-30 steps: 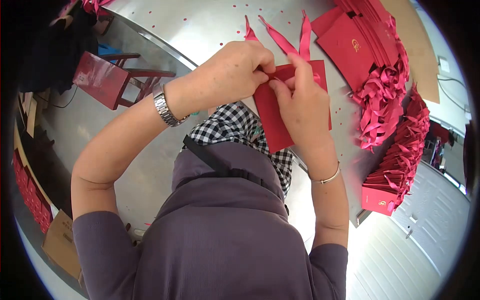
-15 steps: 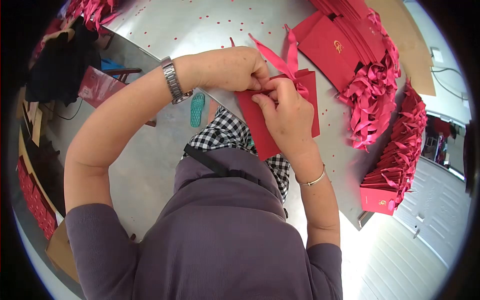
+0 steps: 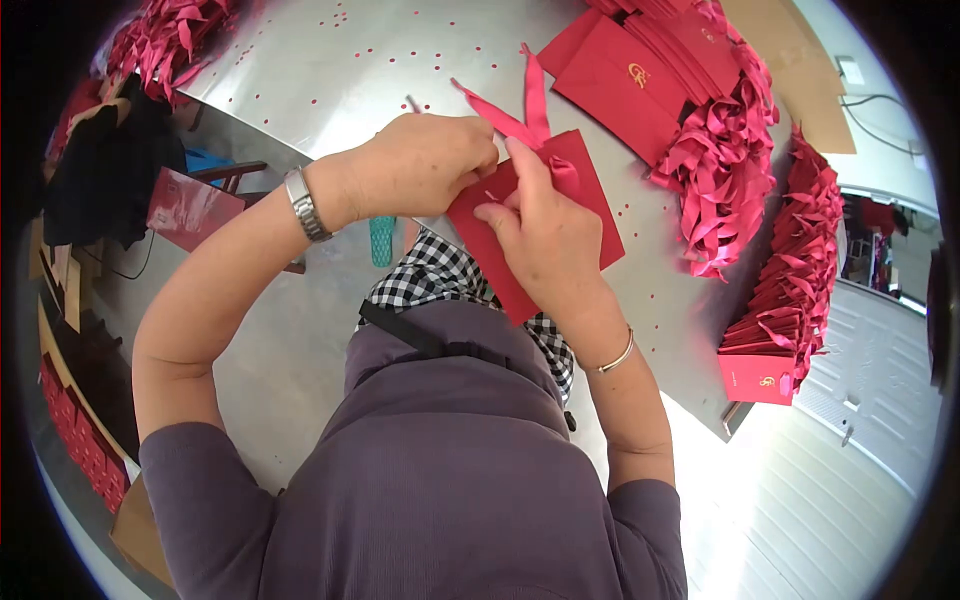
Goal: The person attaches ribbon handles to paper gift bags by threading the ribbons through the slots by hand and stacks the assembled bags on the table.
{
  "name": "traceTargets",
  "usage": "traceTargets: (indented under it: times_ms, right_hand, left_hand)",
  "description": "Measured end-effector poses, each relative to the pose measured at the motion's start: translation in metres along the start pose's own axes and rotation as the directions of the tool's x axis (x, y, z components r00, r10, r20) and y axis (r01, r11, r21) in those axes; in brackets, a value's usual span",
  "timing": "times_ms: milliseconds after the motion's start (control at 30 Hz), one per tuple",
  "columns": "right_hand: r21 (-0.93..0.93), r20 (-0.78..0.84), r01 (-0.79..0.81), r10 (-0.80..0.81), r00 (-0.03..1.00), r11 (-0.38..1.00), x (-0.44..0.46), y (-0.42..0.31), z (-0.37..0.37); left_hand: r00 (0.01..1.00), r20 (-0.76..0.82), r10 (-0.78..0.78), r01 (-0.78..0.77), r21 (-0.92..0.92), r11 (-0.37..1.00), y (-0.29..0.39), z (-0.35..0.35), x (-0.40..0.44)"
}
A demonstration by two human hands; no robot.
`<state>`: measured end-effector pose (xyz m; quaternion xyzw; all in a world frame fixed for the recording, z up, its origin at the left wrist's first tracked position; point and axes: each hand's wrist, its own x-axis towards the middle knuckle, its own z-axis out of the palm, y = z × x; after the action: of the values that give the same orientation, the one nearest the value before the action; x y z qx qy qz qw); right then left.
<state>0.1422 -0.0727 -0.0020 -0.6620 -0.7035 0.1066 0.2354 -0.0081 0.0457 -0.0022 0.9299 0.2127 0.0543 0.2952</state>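
Note:
A red paper gift bag (image 3: 590, 215) lies tilted at the table's near edge, partly over my lap. Pink-red ribbon (image 3: 537, 100) rises from its upper end in two loose tails. My right hand (image 3: 555, 240) is closed on the bag, thumb and forefinger near its upper left part. A small pale tip shows beside the right thumb. My left hand (image 3: 435, 165) is curled at the bag's upper left corner, its fingertips turned down and mostly hidden, so what they pinch does not show. A thin dark end sticks out above the left hand.
Flat red bags with gold print (image 3: 625, 85) lie stacked at the far right, beside heaped ribbons (image 3: 715, 205). A row of ribboned bags (image 3: 785, 290) stands along the right edge. Small red dots are scattered over the metal table (image 3: 370, 30). More ribbons (image 3: 165, 45) hang at the far left.
My left hand has drawn slightly away from my right hand; their fingertips were together at the bag's edge before. My right forefinger is now straighter. The whole view has shifted a little.

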Motion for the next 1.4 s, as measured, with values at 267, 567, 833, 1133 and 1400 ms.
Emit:
traceTargets:
  times_ms: [267, 567, 833, 1133, 1400]
  right_hand:
    - [-0.050, -0.222, 0.144, -0.152, 0.963, 0.988, -0.023, 0.008, 0.016]
    - [0.108, -0.245, 0.060, -0.032, 0.969, 0.992, -0.016, 0.010, 0.026]
    - [-0.015, -0.280, 0.104, -0.104, 0.954, 0.994, -0.018, 0.005, 0.030]
    - [-0.035, -0.269, 0.285, -0.284, 0.920, 0.958, -0.032, 0.014, 0.009]
    - [-0.246, -0.239, 0.371, -0.427, 0.872, 0.896, -0.034, 0.019, -0.022]
  left_hand:
    - [0.998, -0.061, 0.011, -0.014, -0.043, 0.999, -0.005, 0.010, -0.008]
    - [0.996, 0.083, -0.045, 0.062, -0.219, 0.974, -0.003, 0.005, -0.009]
    - [0.997, 0.032, -0.077, 0.082, -0.202, 0.976, -0.002, 0.010, -0.013]
    - [0.986, -0.167, 0.010, -0.012, -0.011, 1.000, 0.002, 0.018, -0.020]
    - [0.998, -0.060, 0.003, 0.012, 0.251, 0.968, 0.006, 0.009, -0.020]
